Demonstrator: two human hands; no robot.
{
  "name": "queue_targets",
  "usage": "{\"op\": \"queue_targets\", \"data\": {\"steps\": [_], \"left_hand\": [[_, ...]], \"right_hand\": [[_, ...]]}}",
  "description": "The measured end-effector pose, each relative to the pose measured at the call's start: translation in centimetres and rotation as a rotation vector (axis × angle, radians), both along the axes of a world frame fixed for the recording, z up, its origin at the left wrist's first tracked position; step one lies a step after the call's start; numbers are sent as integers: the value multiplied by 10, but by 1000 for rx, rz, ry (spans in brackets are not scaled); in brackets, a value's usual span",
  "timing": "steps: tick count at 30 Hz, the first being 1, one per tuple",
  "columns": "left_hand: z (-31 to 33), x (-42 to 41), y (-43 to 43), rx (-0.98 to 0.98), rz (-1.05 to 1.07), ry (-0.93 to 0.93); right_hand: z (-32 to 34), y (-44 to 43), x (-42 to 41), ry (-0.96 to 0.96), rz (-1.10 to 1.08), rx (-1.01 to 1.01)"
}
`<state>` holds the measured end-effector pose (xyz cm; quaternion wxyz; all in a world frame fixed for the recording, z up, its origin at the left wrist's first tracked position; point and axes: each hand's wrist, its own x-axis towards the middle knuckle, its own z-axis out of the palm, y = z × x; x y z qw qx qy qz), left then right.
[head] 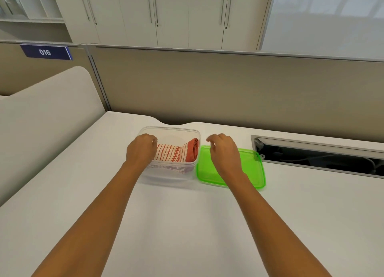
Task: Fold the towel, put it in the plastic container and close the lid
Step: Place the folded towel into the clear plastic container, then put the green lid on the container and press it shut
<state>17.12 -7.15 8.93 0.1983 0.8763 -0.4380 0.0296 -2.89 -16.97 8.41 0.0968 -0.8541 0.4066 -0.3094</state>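
- A clear plastic container is standing open on the white desk, a little to the left of the middle.
- A folded towel, white with red stripes and with a plain red part at its right end, is lying inside the container and is filling most of its floor.
- The green lid is lying flat on the desk just beside the container on the right, and the two edges are nearly touching.
- The left hand is reaching over the left side of the container, with the fingers curled down onto the left end of the towel; whether they are gripping the cloth or only pressing on it, I cannot tell.
- The right hand is hanging above the far left part of the lid, half open with the fingers bent loosely, and it is holding nothing.
- The towel is lying between the two hands, touching the left one and apart from the right one.
- A long dark cable slot is sitting in the desk to the right, beyond the lid.
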Motion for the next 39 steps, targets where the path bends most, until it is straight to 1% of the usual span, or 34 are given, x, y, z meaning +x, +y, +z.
{"op": "queue_targets", "data": {"steps": [4, 7, 10, 14, 19, 21, 23, 26, 27, 29, 31, 33, 34, 36, 39], "left_hand": [[-1, -19, 15, -162, -30, 41], [-4, -30, 22, -233, -53, 73], [-6, -40, 30, -263, -51, 122], [-10, -52, 40, -269, -67, 158], [-13, -60, 50, -312, -85, 172], [-12, -62, 52, -330, -100, 161], [-8, -64, 52, -353, -113, 156], [0, -68, 51, -411, -136, 165], [4, -70, 50, -443, -147, 193], [14, -75, 48, -512, -163, 310], [27, -81, 45, -554, -219, 502], [39, -87, 44, -537, -345, 709], [43, -90, 45, -512, -416, 773], [48, -93, 46, -492, -502, 839], [53, -94, 49, -578, -462, 918]], "right_hand": [[-29, 4, -50, 153, -37, 119], [-46, 9, -74, 307, -58, 193], [-56, 16, -90, 349, -61, 232], [-63, 26, -100, 373, -34, 193], [-72, 21, -106, 427, -51, 28], [-66, 20, -109, 396, -23, -27], [-46, 26, -110, 361, 3, -48], [-12, 27, -113, 269, -56, -75], [2, 28, -115, 240, -77, -97], [36, 32, -117, 232, -49, -127], [70, 39, -119, 204, 9, -112], [100, 46, -121, 123, 75, -45], [112, 48, -120, 76, 110, 0], [131, 50, -117, -2, 161, 95], [142, 52, -108, -115, 210, 202]]}}
